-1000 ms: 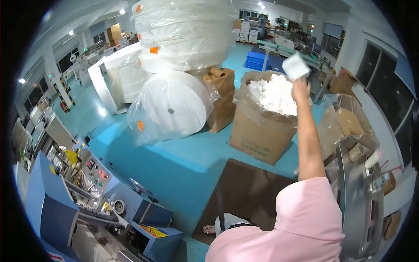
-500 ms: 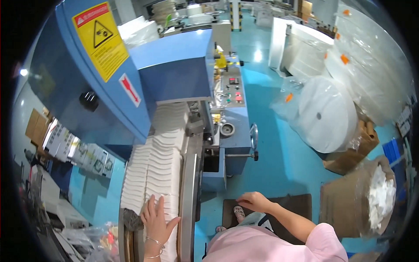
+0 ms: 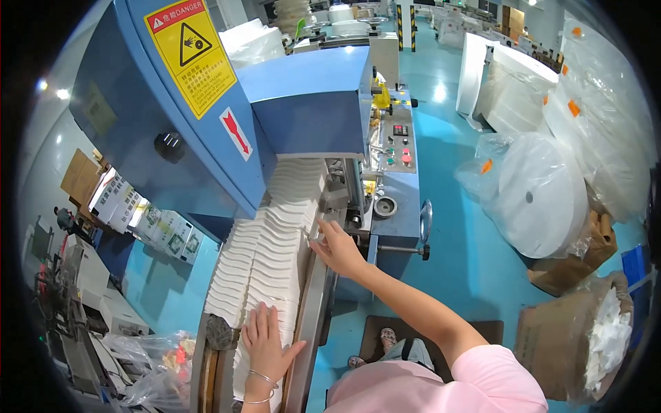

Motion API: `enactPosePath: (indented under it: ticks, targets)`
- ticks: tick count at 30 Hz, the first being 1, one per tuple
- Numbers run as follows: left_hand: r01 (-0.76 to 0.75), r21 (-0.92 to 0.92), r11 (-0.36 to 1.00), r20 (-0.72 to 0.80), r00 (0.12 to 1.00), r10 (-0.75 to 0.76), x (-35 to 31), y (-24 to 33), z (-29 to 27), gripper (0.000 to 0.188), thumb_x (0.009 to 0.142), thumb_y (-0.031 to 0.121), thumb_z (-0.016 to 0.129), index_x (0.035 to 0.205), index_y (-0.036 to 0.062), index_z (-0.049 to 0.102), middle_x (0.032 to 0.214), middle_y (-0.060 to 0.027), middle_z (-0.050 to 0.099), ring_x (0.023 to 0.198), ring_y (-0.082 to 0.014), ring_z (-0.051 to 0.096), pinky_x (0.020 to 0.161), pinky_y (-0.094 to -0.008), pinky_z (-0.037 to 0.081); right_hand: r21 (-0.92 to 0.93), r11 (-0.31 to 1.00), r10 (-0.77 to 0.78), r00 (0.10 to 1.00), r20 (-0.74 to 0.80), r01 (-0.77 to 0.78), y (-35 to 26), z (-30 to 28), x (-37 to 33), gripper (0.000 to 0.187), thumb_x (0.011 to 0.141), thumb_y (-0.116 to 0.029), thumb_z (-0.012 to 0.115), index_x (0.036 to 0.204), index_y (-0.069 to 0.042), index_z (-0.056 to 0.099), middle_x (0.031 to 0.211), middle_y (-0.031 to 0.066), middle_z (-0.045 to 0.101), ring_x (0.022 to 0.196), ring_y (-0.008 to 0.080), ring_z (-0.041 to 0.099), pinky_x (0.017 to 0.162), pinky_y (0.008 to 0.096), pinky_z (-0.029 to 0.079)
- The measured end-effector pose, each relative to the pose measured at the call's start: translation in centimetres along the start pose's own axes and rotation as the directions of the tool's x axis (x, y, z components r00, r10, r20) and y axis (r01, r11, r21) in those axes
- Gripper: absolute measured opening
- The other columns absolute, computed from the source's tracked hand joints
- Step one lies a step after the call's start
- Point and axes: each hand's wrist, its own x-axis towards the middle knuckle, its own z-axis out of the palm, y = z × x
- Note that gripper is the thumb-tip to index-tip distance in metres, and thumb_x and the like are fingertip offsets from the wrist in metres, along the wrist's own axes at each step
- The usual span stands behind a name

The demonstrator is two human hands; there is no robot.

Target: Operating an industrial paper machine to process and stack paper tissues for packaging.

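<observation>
Along grey metal-sided channel (image 3: 313, 318): white, wavy, paper-like stacks (image 3: 274, 265).
Left hand (image 3: 267, 347): spread flat on stacks.
Right hand (image 3: 341, 251): open, at stacks' right edge.
Blue metal housing (image 3: 141, 117): yellow-and-red warning label (image 3: 195, 60); white red-arrow label (image 3: 235, 134).

On the blue machine cover (image 3: 131, 89) I can see a yellow warning label (image 3: 196, 69) — red band on top, black triangle (image 3: 194, 47) with a pictogram — and, below it, a white sticker (image 3: 235, 134) with a red down-pointing arrow (image 3: 235, 131).
</observation>
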Motion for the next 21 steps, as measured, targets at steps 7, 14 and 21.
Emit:
enactPosePath:
  ticks: [7, 14, 21]
  targets:
    - [-0.002, -0.020, 1.000, -0.011, 1.000, 0.002, 0.3, 0.5, -0.6, 0.087, 0.072, 0.047, 0.061, 0.135, 0.0004, 0.023, 0.140, -0.0211, 0.019, 0.127, -0.0392, 0.018, 0.102, -0.0513, 0.011, -0.117, 0.989, -0.102, 0.993, -0.067, 0.093, 1.4, 1.8, 3.1, 0.060, 0.080, -0.025, 0.061, 0.126, 0.002, 0.034, 0.101, 0.0189, 0.046, 0.087, 0.0351, 0.052, 0.074, 0.0390, 0.044]
    - [-0.037, -0.006, 0.999, -0.064, 0.997, 0.037, 0.5, 0.3, -0.4, 0.085, 0.072, 0.047, 0.062, 0.133, -0.0002, 0.025, 0.136, -0.0205, 0.023, 0.121, -0.0385, 0.023, 0.100, -0.0492, 0.016, -0.125, 0.989, -0.089, 0.995, -0.040, 0.084, 1.0, 1.9, 3.7, 0.068, 0.076, -0.030, 0.065, 0.126, 0.004, 0.033, 0.100, 0.0194, 0.047, 0.087, 0.0356, 0.052, 0.074, 0.0390, 0.044]
    - [-0.033, -0.037, 0.999, -0.048, 0.998, 0.031, 0.7, 0.4, -0.4, 0.085, 0.072, 0.045, 0.064, 0.134, 0.0014, 0.024, 0.135, -0.0208, 0.022, 0.121, -0.0395, 0.022, 0.097, -0.0527, 0.017, -0.184, 0.982, -0.039, 0.997, 0.066, 0.051, 0.1, 0.9, 4.2, 0.063, 0.076, -0.031, 0.065, 0.121, 0.005, 0.039, 0.101, 0.0196, 0.049, 0.090, 0.0362, 0.053, 0.075, 0.0394, 0.045]
